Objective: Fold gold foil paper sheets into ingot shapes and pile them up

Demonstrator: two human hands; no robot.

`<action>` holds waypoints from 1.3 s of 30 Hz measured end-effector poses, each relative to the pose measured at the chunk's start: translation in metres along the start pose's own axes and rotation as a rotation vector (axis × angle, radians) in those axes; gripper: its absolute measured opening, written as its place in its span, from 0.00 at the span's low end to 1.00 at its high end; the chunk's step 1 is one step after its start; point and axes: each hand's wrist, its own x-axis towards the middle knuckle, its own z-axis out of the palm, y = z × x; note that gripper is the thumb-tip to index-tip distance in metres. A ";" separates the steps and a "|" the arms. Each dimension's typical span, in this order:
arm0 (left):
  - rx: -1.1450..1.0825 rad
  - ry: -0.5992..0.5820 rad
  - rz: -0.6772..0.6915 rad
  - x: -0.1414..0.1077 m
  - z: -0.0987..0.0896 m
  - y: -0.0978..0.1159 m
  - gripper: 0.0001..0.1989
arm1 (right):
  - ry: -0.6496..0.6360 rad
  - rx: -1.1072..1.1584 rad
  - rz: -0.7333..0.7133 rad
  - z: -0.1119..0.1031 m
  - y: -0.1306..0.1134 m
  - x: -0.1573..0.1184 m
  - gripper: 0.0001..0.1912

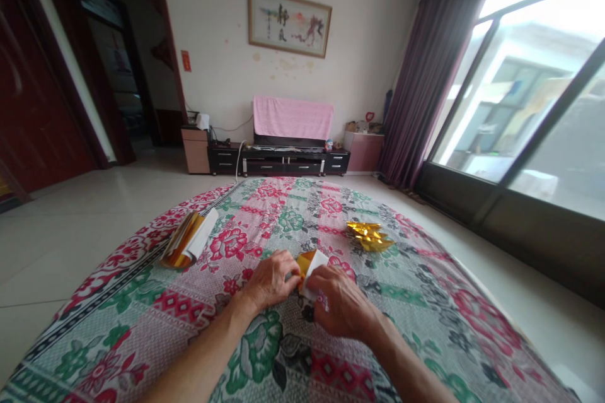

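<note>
A small piece of gold and white paper is held between my two hands at the middle of the table. My left hand pinches its left side, fingers curled. On its right side, my right hand grips the white part with bent fingers. To the right and farther off lie folded shiny gold paper shapes. A curled stack of gold and white sheets rests on the left part of the table.
A round table carries a floral cloth. Beyond it stand a low black cabinet and a screen under a pink cloth. A purple curtain and large window are at the right.
</note>
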 end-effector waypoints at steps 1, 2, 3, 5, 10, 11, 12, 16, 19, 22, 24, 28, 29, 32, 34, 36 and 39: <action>0.000 -0.005 0.004 0.000 0.000 -0.001 0.05 | 0.006 -0.011 -0.001 -0.001 -0.002 0.000 0.16; -0.001 -0.009 0.008 0.000 0.000 -0.001 0.05 | 0.017 -0.021 -0.005 -0.001 -0.003 0.000 0.16; -0.004 -0.013 0.015 -0.001 0.000 -0.002 0.06 | 0.031 -0.028 -0.013 -0.001 -0.004 0.000 0.18; -0.012 -0.021 0.031 -0.001 0.000 -0.003 0.05 | 0.047 -0.020 -0.037 -0.001 -0.004 0.000 0.22; -0.022 -0.026 0.057 -0.003 -0.002 0.001 0.04 | -0.012 0.114 -0.076 0.002 0.009 -0.001 0.24; -0.023 -0.025 0.057 -0.003 -0.002 0.001 0.04 | -0.022 0.137 -0.082 0.002 0.012 -0.002 0.25; -0.024 -0.023 0.056 -0.002 -0.002 0.002 0.04 | -0.011 0.149 -0.084 0.003 0.016 -0.002 0.26; -0.028 -0.023 0.045 -0.002 -0.001 0.003 0.04 | 0.030 0.172 -0.108 0.007 0.026 -0.003 0.24; -0.030 -0.014 0.030 -0.002 0.001 0.002 0.04 | 0.044 0.179 -0.125 0.009 0.029 -0.002 0.21; -0.034 -0.008 0.029 -0.002 0.001 0.001 0.04 | 0.054 0.170 -0.145 0.011 0.030 -0.001 0.17; -0.041 -0.002 0.034 -0.002 0.001 0.000 0.04 | 0.057 0.160 -0.150 0.012 0.030 0.000 0.14; -0.066 0.022 0.029 -0.001 0.000 0.001 0.04 | 0.059 0.159 -0.132 0.012 0.028 0.000 0.15; -0.074 0.025 0.028 -0.001 0.000 0.001 0.04 | 0.055 0.161 -0.126 0.012 0.027 -0.001 0.17; -0.087 0.026 0.038 -0.001 0.000 0.000 0.02 | 0.031 0.162 -0.114 0.009 0.025 -0.001 0.20; -0.089 0.024 0.056 -0.002 0.001 0.000 0.01 | 0.012 0.150 -0.112 0.006 0.023 -0.001 0.19; -0.090 0.017 0.075 -0.002 0.001 -0.001 0.02 | -0.002 0.128 -0.107 0.004 0.022 -0.001 0.16; -0.083 0.009 0.084 -0.003 -0.001 -0.001 0.03 | -0.008 0.085 -0.097 0.003 0.019 0.000 0.13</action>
